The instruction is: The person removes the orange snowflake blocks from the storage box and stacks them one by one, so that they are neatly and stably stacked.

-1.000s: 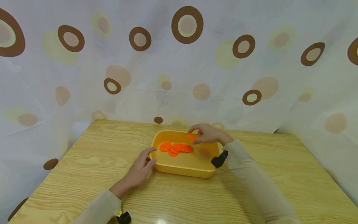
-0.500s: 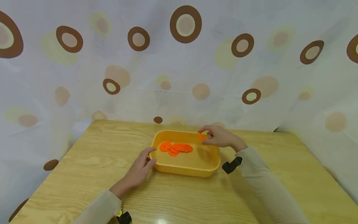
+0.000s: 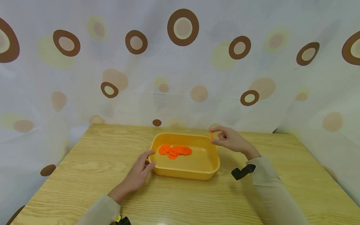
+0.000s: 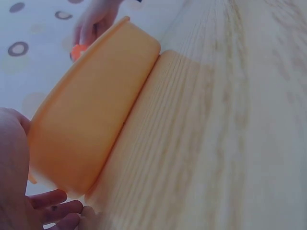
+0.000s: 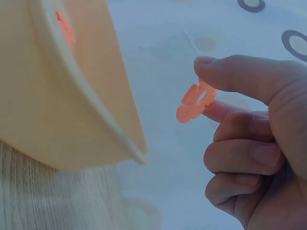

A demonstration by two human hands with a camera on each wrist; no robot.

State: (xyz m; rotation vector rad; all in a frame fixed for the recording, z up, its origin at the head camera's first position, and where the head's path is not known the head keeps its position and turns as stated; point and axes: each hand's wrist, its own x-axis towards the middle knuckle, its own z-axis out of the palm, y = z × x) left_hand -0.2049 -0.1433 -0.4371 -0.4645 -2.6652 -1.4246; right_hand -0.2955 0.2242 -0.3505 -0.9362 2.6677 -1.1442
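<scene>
A shallow yellow plastic basin (image 3: 182,173) sits on the table, with several flat orange notched discs (image 3: 180,151) heaped in its left half. My left hand (image 3: 136,173) grips the basin's left end, thumb and fingers at the rim. In the left wrist view, its fingertips (image 4: 53,199) lie against the outer wall. Over the basin's far right corner, my right hand (image 3: 233,142) pinches one orange interlocking disc (image 3: 212,135) on edge between thumb and index finger. The right wrist view shows that disc (image 5: 184,114) with rounded lobes, beside the basin wall (image 5: 57,120), the other fingers curled.
The basin rests on a wood-grain table (image 3: 180,203). Behind it hangs a pale curtain (image 3: 180,68) printed with brown and yellow circles. Small black cameras (image 3: 243,172) are strapped at both wrists.
My right hand has moved right with the pinched disc, from above the basin's inside to its right rim. My left hand has stayed on the left rim. The view has shifted slightly.
</scene>
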